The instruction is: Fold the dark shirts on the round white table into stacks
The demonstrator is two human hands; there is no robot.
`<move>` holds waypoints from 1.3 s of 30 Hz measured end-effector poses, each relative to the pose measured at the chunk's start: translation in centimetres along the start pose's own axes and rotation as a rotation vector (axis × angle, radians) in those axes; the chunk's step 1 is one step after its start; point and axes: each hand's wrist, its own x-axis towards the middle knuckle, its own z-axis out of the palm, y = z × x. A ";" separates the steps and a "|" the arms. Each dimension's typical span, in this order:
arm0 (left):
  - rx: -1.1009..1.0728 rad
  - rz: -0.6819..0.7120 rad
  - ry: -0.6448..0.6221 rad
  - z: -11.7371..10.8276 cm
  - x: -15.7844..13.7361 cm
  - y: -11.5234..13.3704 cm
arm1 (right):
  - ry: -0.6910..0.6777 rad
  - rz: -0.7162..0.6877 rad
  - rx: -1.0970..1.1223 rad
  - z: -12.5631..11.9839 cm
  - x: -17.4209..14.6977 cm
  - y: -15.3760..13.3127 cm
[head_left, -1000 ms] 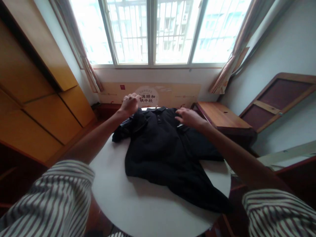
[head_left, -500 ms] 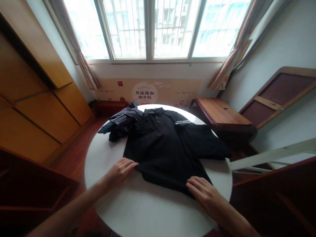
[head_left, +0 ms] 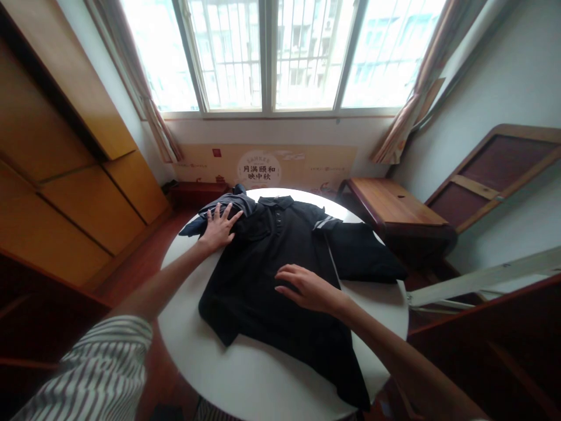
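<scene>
Black shirt [head_left: 276,324] lies under the right hand [head_left: 311,289], thumb [head_left: 287,292] and fingers [head_left: 291,269] parted, contact unclear; left fingers [head_left: 225,213] splay over bundled clothes [head_left: 246,203].

Black shirt [head_left: 280,280], white table [head_left: 272,380], striped sleeve [head_left: 100,368]

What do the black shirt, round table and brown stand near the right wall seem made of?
Black shirt: probably matt cloth; it lies limp, with little shine. Round table: smooth white top, somewhat glossy by the glare at its far edge; laminate or plastic, unclear. Brown stand: likely varnished wood, from its streaky top.
</scene>
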 end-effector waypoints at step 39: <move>-0.069 0.298 -0.047 -1.0 -4.7 2.9 | -0.277 -0.214 -0.054 2.3 -1.1 -3.6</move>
